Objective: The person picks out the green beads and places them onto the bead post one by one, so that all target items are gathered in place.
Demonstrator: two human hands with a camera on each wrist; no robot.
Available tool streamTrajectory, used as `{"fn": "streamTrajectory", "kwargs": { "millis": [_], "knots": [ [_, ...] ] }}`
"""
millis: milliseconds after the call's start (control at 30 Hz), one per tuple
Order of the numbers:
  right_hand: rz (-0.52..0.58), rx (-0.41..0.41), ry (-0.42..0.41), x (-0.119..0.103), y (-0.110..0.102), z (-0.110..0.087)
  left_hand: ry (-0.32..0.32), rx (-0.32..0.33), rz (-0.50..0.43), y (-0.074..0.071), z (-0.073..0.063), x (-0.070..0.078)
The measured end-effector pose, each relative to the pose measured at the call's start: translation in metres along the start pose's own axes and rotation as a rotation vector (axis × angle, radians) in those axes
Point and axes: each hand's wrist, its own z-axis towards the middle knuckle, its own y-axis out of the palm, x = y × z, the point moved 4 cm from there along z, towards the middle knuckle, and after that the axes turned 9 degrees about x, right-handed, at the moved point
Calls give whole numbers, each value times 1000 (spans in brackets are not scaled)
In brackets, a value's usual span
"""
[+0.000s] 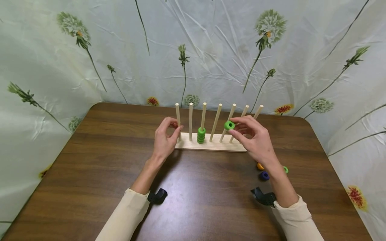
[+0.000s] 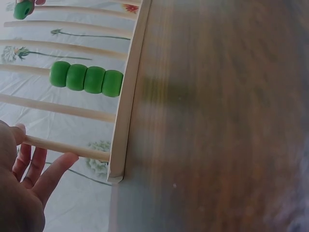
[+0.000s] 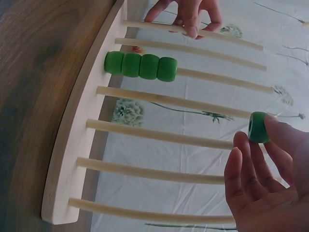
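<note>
Right hand (image 1: 257,140): we see thumb and forefinger pinching a green bead (image 1: 227,126), spread just enough to span it; the other fingers bend loosely.
Held bead: raised above the wooden base (image 1: 193,145), off the pegs, its hole turned towards us in the head view; we cannot tell whether its side touches a peg.
Left hand (image 1: 164,142): we find thumb and fingers curled round the leftmost peg (image 1: 177,115); how firmly, we cannot tell.
Bead stack (image 1: 201,135): four green beads on the third peg (image 1: 203,115) from the left, resting on the base.
Loose beads: on the table (image 1: 211,201) by the right forearm, we make out a blue bead (image 1: 263,173), plus an orange bead (image 1: 259,166) and a light green bead (image 1: 286,169), both partly hidden.
Hidden parts: the right hand covers lower parts of the rightmost pegs from our head view.
</note>
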Motion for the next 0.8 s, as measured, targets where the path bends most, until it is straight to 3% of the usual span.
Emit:
{"fn": "streamTrajectory", "kwargs": {
  "millis": [800],
  "knots": [
    [71,18,-7,-18,22,16,10,4,-7,2,0,-1]
  ]
}}
